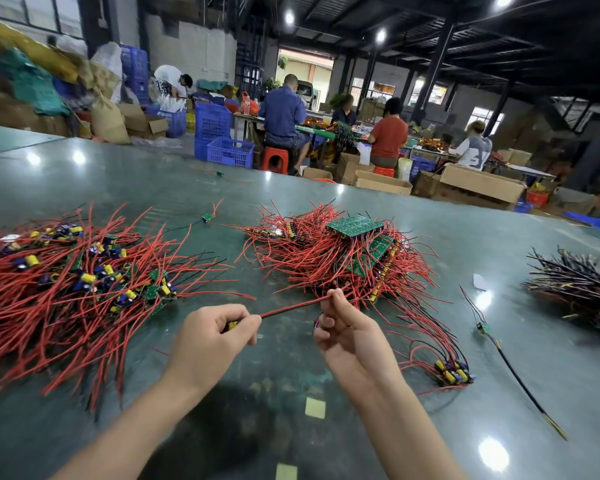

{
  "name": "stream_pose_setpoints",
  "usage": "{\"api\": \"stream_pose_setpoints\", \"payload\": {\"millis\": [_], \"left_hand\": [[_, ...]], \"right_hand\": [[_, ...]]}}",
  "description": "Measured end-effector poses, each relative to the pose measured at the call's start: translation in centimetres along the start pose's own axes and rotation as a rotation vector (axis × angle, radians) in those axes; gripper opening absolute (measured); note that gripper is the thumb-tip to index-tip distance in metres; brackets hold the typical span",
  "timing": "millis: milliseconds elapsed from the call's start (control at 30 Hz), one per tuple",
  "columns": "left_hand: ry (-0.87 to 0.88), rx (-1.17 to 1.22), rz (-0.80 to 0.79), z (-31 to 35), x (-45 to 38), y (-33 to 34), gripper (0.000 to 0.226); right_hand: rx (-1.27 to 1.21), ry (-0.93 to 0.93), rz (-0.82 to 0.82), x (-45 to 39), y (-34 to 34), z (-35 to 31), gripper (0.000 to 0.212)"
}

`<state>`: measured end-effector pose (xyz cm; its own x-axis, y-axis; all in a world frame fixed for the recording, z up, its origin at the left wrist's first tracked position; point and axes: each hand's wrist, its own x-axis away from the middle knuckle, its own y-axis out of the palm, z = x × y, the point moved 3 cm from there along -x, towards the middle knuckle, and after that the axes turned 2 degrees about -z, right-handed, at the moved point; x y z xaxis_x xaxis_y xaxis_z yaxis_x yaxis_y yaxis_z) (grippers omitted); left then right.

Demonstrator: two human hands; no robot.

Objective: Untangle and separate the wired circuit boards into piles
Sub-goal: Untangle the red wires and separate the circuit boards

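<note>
1. Far left on the bench (361, 393): sorted pile (66, 282), kept well apart.
2. Left hand (212, 336): curled tight round one small board, drawing its red wire (291, 307) taut.
3. Right hand (343, 327): pinching that wire, likely guiding it free.
4. Beyond, centre: tangled heap (340, 251), awaiting separation.

A: Far end, blue plastic crates (212, 133) stacked near a red stool (274, 159).

B: Seated workers (284, 116) at a cluttered green bench (321, 134). Open cardboard boxes (482, 183) on the floor to the right.

A: Ceiling lamps (380, 35) lit. Sacks (107, 120) and bags heaped at left wall.
</note>
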<state>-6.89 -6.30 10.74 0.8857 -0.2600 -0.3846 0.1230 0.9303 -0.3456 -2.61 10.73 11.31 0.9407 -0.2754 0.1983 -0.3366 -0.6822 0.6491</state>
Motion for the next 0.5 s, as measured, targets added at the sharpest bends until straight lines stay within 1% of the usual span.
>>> {"api": "stream_pose_setpoints", "payload": {"millis": [100,233,267,333,400,500], "left_hand": [[0.002,0.019,0.002,-0.06,-0.17,-0.43,0.037],[0.030,0.036,-0.027,-0.03,-0.05,-0.62,0.040],[0.043,0.031,-0.036,0.00,0.01,-0.57,0.040],[0.058,0.023,-0.050,0.02,0.01,-0.42,0.040],[0.063,0.023,-0.061,-0.04,-0.09,-0.31,0.041],[0.071,0.029,-0.082,-0.20,-0.03,-0.16,0.039]], "right_hand": [[-0.006,0.033,-0.015,0.03,0.19,0.28,0.009],[0.032,-0.016,0.070,-0.18,-0.37,-0.17,0.004],[0.025,-0.010,0.080,-0.21,-0.48,-0.29,0.007],[-0.007,0.035,0.071,-0.17,-0.48,-0.42,0.006],[-0.053,0.081,0.051,-0.10,-0.36,-0.33,0.009],[-0.021,0.080,0.090,-0.30,-0.62,-0.22,0.007]]}}
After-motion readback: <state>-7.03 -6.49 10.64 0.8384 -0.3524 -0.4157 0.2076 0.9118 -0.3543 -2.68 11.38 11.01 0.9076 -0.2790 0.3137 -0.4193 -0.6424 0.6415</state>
